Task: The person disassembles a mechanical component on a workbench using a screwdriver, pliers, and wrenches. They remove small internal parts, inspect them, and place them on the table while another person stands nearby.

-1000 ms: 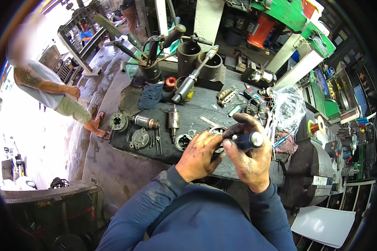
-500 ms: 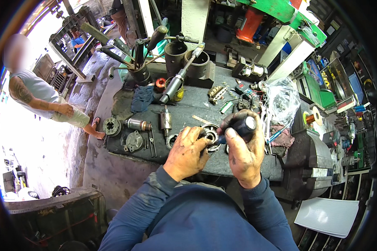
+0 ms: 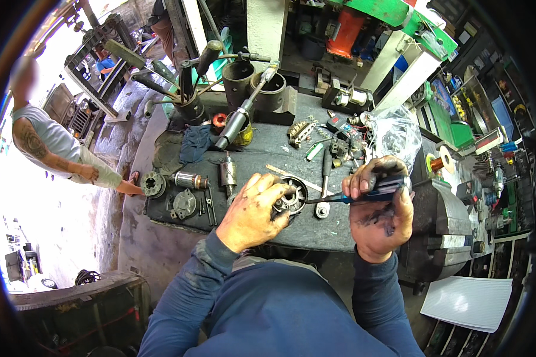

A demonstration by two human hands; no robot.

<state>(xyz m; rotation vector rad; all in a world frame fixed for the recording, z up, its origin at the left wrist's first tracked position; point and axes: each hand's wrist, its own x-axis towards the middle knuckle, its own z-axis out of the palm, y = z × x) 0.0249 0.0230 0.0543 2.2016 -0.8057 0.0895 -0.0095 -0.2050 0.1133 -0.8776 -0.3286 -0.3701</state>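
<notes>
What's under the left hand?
The right side of a round metal part shows past the left hand; the part's left edge and anything else underneath are covered.

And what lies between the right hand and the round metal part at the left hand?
The head view shows a blue-handled tool extending from the right hand toward the round metal part, crossing above a ratchet wrench.

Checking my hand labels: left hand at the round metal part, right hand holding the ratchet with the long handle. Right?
Not quite. The right hand holds a screwdriver-like tool, not the ratchet, which lies on the bench. The left hand is at the round metal part, as you said. The head view shows this.
</notes>
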